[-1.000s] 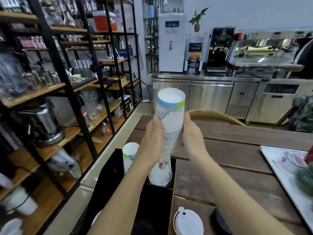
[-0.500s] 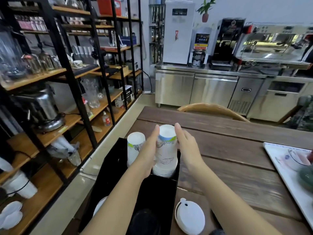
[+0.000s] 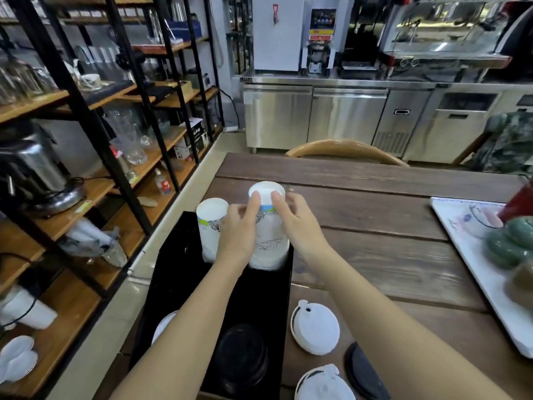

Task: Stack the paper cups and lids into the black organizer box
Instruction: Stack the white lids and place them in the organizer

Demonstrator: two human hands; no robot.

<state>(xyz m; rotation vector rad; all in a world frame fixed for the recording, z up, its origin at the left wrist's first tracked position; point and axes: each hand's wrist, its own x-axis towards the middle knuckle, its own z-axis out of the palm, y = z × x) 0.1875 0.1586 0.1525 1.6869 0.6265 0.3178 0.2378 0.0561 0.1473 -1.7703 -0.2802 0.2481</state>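
Note:
A stack of upside-down white paper cups [image 3: 269, 232] stands in the far right corner of the black organizer box [image 3: 170, 272]. My left hand [image 3: 238, 230] and my right hand [image 3: 297, 223] grip it from both sides, fingertips on its top. A second cup stack [image 3: 209, 226] stands to its left in the box. Black lids [image 3: 240, 356] and a white lid [image 3: 164, 324], mostly hidden by my left arm, lie in the box's near part. On the table lie two white lids [image 3: 315, 327] [image 3: 324, 383] and a black lid [image 3: 364, 373].
The wooden table [image 3: 375, 226] carries a white tray [image 3: 467, 252] with green items at the right edge. Black metal shelving [image 3: 95, 134] with glassware runs along the left. A chair back [image 3: 346, 151] and steel counters stand beyond the table.
The cup stack came down from chest height into the box's far right corner. My fingers shifted up onto its top. My view tilted downward.

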